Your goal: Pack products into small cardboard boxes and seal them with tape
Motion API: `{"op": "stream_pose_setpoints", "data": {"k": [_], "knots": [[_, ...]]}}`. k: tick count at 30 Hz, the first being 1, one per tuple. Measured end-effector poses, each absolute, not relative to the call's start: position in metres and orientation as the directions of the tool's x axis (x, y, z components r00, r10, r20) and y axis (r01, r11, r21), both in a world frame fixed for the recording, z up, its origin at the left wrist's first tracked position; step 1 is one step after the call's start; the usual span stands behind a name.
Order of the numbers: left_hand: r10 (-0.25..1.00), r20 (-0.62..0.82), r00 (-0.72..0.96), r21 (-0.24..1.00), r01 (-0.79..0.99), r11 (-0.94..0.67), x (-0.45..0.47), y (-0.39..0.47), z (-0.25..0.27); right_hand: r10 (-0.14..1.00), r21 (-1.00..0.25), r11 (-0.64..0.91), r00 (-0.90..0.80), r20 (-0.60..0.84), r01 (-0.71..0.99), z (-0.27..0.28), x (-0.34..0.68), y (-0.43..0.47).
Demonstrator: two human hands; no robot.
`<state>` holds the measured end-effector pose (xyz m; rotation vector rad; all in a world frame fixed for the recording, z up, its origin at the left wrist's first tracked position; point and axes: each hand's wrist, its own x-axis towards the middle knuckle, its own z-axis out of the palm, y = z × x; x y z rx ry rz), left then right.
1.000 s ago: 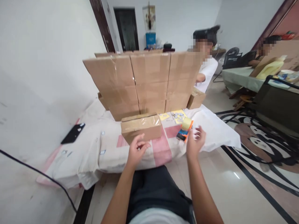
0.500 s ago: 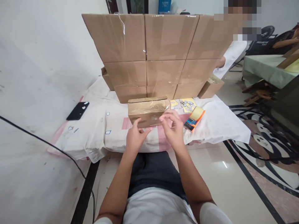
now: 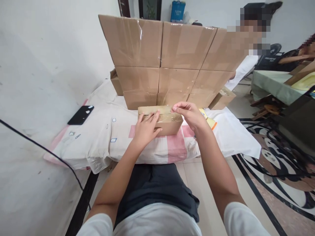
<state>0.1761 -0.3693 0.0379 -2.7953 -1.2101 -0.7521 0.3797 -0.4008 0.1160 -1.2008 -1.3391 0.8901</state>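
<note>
A small brown cardboard box (image 3: 169, 127) lies on the cloth-covered table in front of me, with shiny clear tape (image 3: 170, 117) across its top. My left hand (image 3: 147, 128) rests on the left part of the box, fingers spread over its upper edge and thumb against the front side. At the top right end of the box, my right hand (image 3: 190, 113) is closed in a pinch. Between its fingertips is what looks like the end of a clear tape strip. Partly behind my right forearm lies a tape roll (image 3: 211, 123) with an orange edge.
A wall of stacked cardboard boxes (image 3: 159, 59) stands behind the small box. More boxes stand at its left (image 3: 115, 82) and right (image 3: 222, 97). A black phone (image 3: 80, 115) lies on the left of the tablecloth (image 3: 98, 141). Another person (image 3: 242, 70) is behind the stack.
The small box has turned so its top flap faces up more. My left hand has moved onto its top, and my right hand has risen to its top right end. The view has shifted slightly.
</note>
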Motion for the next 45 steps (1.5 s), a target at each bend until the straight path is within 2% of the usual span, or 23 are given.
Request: {"op": "stream_pose_setpoints", "data": {"k": [3,8,14,18,24,28,32,35,38,42,45], "knots": [[0.693,0.453,0.561,0.194,0.697,-0.691,0.176,-0.370,0.034,0.985,-0.973,0.165,0.018,0.170,0.159,0.109,0.379,-0.386],[0.700,0.477,0.532,0.210,0.704,-0.678,0.178,-0.370,0.034,0.992,-0.961,0.111,-0.086,0.092,0.254,0.095,0.380,-0.367],[0.707,0.485,0.515,0.230,0.705,-0.671,0.179,-0.370,0.033,0.997,-0.934,0.073,-0.007,0.076,0.349,0.088,0.375,-0.363],[0.674,0.502,0.542,0.192,0.690,-0.698,0.178,-0.369,0.030,0.990,-0.912,0.111,0.038,0.137,0.395,0.078,0.372,-0.359],[0.612,0.561,0.557,0.097,0.691,-0.717,0.177,-0.364,0.018,0.965,-0.800,0.180,0.056,0.257,0.572,0.074,0.366,-0.359],[0.618,0.562,0.550,0.109,0.692,-0.714,0.177,-0.363,0.016,0.962,-0.723,0.171,0.043,0.268,0.669,0.083,0.362,-0.363],[0.639,0.541,0.547,0.129,0.696,-0.706,0.177,-0.365,0.018,0.965,-0.705,0.151,0.052,0.257,0.693,0.086,0.358,-0.366],[0.649,0.529,0.548,0.135,0.700,-0.701,0.177,-0.366,0.019,0.930,-0.611,0.152,0.098,0.355,0.777,0.083,0.359,-0.361],[0.651,0.528,0.546,0.140,0.700,-0.700,0.177,-0.367,0.019,0.907,-0.539,0.097,0.149,0.395,0.837,0.078,0.365,-0.350],[0.655,0.521,0.548,0.138,0.703,-0.698,0.178,-0.367,0.021,0.948,-0.499,0.003,0.155,0.276,0.867,0.075,0.376,-0.334],[0.654,0.519,0.550,0.139,0.701,-0.699,0.178,-0.367,0.022,0.937,-0.433,-0.125,0.249,0.244,0.893,0.079,0.381,-0.329]]}}
